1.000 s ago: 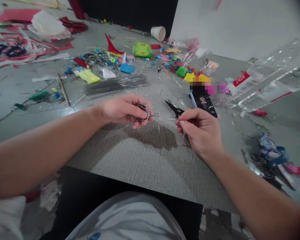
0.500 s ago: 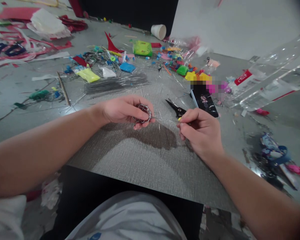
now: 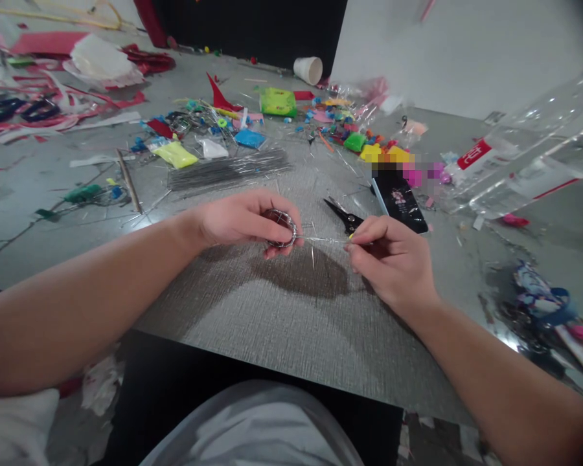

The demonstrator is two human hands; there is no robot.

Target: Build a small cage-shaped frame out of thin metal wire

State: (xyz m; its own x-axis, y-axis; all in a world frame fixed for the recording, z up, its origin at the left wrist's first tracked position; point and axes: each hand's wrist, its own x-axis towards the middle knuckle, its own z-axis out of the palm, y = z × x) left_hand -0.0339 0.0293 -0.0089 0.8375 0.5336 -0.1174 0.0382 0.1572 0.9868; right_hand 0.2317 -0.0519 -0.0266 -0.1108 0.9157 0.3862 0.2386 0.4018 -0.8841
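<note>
My left hand (image 3: 252, 223) is closed around a small round wire frame (image 3: 287, 228), its rim wound with silvery wire and the thumb pressed across it. A thin wire (image 3: 328, 240) runs out from the frame to the right, with short ends sticking up and down from it. My right hand (image 3: 393, 259) pinches the far end of that wire between thumb and fingertips. Just behind the right fingertips lie black-bladed scissors (image 3: 344, 215) on the table, their handles partly hidden by the hand.
Straight wires (image 3: 228, 169) lie bundled beyond my left hand. A phone (image 3: 399, 197) and large clear bottles (image 3: 525, 158) are at the right. Packets such as a yellow one (image 3: 175, 155) and colourful scraps spread behind. A white cup (image 3: 308, 70) lies tipped at the back.
The wire between the hands now looks straighter and both hands appear slightly lower in view. The whole scene has shifted a little with the camera. Both grips stay the same.
</note>
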